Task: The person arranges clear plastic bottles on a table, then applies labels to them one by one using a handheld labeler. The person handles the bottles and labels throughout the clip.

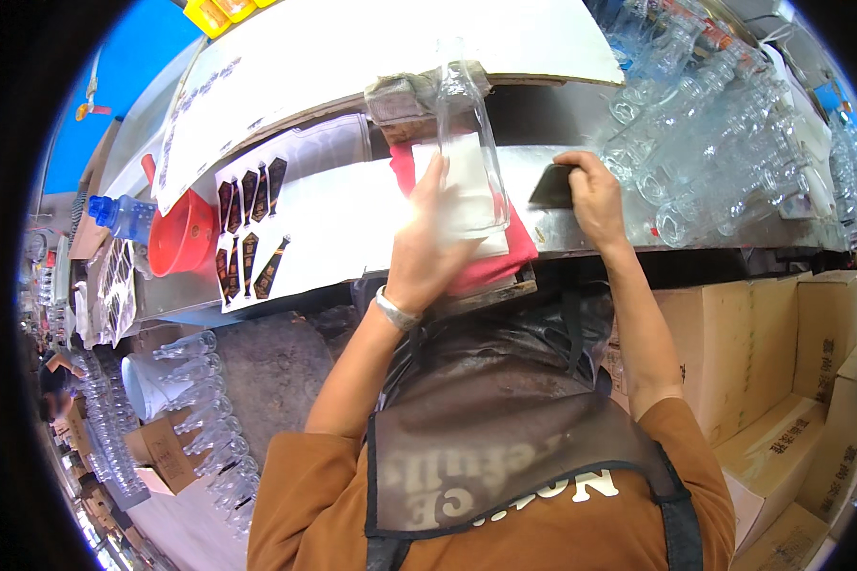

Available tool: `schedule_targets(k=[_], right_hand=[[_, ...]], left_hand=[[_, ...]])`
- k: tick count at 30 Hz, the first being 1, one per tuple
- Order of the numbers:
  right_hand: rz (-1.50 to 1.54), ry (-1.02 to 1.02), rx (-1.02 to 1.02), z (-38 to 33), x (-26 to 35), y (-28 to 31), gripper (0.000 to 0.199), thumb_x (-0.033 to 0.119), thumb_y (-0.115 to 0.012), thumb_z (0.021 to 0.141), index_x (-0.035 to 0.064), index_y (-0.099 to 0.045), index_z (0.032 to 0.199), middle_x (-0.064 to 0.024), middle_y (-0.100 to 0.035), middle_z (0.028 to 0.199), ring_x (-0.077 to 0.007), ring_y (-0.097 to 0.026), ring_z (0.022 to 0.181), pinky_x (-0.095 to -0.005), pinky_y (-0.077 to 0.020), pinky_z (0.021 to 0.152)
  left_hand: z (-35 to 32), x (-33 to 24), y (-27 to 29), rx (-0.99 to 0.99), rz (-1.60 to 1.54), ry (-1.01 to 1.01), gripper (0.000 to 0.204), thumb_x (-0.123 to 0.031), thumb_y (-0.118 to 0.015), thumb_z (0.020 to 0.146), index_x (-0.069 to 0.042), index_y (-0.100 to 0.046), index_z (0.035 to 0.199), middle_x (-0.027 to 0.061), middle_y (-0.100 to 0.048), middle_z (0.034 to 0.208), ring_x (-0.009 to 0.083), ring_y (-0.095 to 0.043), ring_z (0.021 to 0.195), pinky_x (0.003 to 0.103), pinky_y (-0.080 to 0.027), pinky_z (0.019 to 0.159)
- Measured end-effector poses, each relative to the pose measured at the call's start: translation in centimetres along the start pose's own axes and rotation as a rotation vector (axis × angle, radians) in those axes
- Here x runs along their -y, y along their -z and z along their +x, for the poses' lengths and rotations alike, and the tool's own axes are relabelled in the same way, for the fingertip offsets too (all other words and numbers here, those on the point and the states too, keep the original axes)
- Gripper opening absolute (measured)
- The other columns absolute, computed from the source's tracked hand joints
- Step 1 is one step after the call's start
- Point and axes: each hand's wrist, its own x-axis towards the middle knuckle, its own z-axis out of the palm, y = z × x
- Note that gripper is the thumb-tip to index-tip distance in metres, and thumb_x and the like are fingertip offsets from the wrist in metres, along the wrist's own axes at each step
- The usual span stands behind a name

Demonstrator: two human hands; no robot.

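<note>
A clear glass bottle [473, 181] lies with its neck pointing away from me, over white paper and a pink-red cloth [505, 259]. Its neck is beside a folded grey cloth pad [411, 98]. My left hand [427, 236], with a bracelet at the wrist, is closed around the bottle's left side near its base; motion blurs the fingers. To the right, my right hand [595, 202] pinches a dark flat scraper [551, 187] above the metal table. Left of the bottle, a sheet [290, 224] carries several dark tie-shaped labels [249, 262].
Many clear glass bottles [724, 143] are heaped at the right of the table. A red bucket [183, 233] and a blue-capped bottle [124, 215] stand at the left. Cardboard boxes [733, 333] are at my right; more bottles [205, 409] stand lower left. A white board [390, 48] is raised behind.
</note>
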Motion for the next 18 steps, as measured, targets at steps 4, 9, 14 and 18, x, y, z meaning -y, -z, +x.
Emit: schedule_targets(k=[4, 9, 14, 18], right_hand=[[0.548, -0.383, 0.106, -0.1, 5.8, 0.6, 0.03, 0.012, -0.043, 0.098, -0.0012, -0.069, 0.106, -0.0066, -0.069, 0.095, -0.0095, -0.059, 0.082, -0.0261, -0.0477, 0.077], [0.207, -0.148, 0.198, -0.5, 11.4, -3.1, 0.049, 0.025, -0.062, 0.099, -0.007, -0.054, 0.135, -0.0167, -0.072, 0.111, -0.0167, -0.068, 0.089, -0.0293, -0.0528, 0.079], [0.325, -0.171, 0.268, -0.8, 10.8, -3.8, 0.059, 0.025, -0.064, 0.095, -0.0078, -0.046, 0.141, -0.0212, -0.07, 0.117, -0.0217, -0.071, 0.092, -0.0324, -0.0543, 0.081], [0.411, -0.196, 0.363, -0.4, 10.8, -4.5, 0.06, 0.027, -0.06, 0.097, -0.0077, -0.044, 0.144, -0.0201, -0.069, 0.119, -0.0205, -0.069, 0.095, -0.0332, -0.0524, 0.087]], left_hand=[[-0.1, -0.7, 2.7, -0.042, 0.15, -0.126, 0.085, 0.001, -0.076, 0.07, -0.001, -0.043, 0.148, 0.0231, -0.051, 0.145, 0.0339, -0.062, 0.112, 0.038, -0.052, 0.092], [-1.1, -1.5, 3.2, -0.031, 0.3, -0.177, 0.085, 0.003, -0.08, 0.069, -0.001, -0.046, 0.147, 0.0197, -0.051, 0.145, 0.0361, -0.053, 0.13, 0.041, -0.046, 0.106], [-1.2, -0.2, 2.6, 0.027, 0.141, -0.107, 0.086, 0.004, -0.081, 0.068, 0.0, -0.045, 0.146, 0.0236, -0.049, 0.147, 0.0389, -0.05, 0.135, 0.041, -0.044, 0.11], [-2.0, -0.5, 2.8, -0.056, 0.202, -0.113, 0.08, 0.006, -0.079, 0.07, 0.0, -0.048, 0.144, 0.0244, -0.049, 0.147, 0.037, -0.053, 0.132, 0.041, -0.047, 0.107]])
